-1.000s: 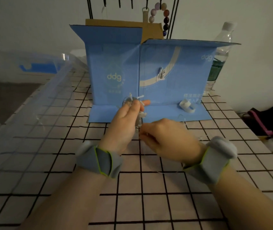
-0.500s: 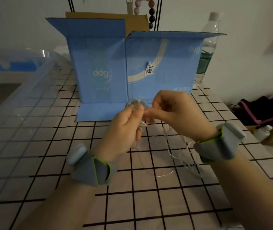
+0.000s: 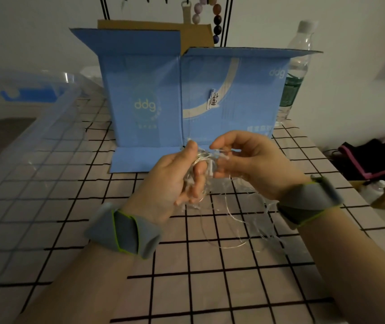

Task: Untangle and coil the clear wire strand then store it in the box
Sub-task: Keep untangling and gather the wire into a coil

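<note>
Both hands are up over the table [image 3: 210,288], close together, just in front of the blue box [image 3: 186,97]. The left hand [image 3: 172,181] has its fingers curled round a bunched tangle of the clear wire strand [image 3: 204,160], with the thumb up against the top of the bundle. The right hand [image 3: 250,160] sits just beside it, thumb and forefinger pinching a bit of the strand at the top of the bundle, the other fingers loosely bent. From the bundle several thin loops of the wire hang down and trail onto the checked tablecloth below the right wrist, where they lie in loose curls. Each wrist wears a grey band [image 3: 126,232]. The box stands upright with its flaps open, well clear of the wire. A clear plastic tub [image 3: 46,127] lies to the left, and a water bottle [image 3: 296,73] stands behind the box's right corner.
</note>
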A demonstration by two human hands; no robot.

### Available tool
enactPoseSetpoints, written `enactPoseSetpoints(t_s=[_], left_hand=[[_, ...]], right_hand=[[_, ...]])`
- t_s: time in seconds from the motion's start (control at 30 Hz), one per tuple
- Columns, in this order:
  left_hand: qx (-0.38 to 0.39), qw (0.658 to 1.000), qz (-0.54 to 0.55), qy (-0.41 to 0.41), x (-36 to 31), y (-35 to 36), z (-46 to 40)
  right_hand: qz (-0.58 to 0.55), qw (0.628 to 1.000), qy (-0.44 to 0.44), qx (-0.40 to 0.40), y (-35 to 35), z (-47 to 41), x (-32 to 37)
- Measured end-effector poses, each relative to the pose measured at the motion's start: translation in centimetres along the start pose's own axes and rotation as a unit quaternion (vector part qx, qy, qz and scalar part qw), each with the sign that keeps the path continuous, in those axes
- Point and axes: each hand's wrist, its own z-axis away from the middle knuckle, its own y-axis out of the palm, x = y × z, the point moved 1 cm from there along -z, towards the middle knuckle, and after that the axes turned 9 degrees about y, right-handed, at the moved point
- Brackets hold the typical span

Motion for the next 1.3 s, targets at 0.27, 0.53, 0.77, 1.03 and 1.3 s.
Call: enactPoseSetpoints(t_s=[0.27, 0.53, 0.77, 1.03, 1.3], left_hand=[[-0.025, 0.989, 0.144, -0.007, -0.4, -0.2, -0.3], [-0.157, 0.932, 0.322, 0.056, -1.3, -3.5, -1.0], [-0.233, 0.919, 0.308, 0.078, -0.9, -4.1, -1.1], [-0.218, 0.921, 0.313, 0.084, -1.3, -3.9, -0.9], [-0.133, 0.96, 0.246, 0.024, -1.0, -2.5, -1.0]], right_hand=[[0.064, 0.997, 0.012, -0.029, -0.5, 0.0, 0.4], [0.181, 0.981, 0.057, -0.046, -0.7, 0.9, 0.7], [0.123, 0.977, 0.003, -0.173, -1.1, 0.7, 0.7], [0.131, 0.974, 0.03, -0.185, -2.6, 0.9, 0.1], [0.237, 0.963, 0.11, -0.07, 0.1, 1.3, 0.7]])
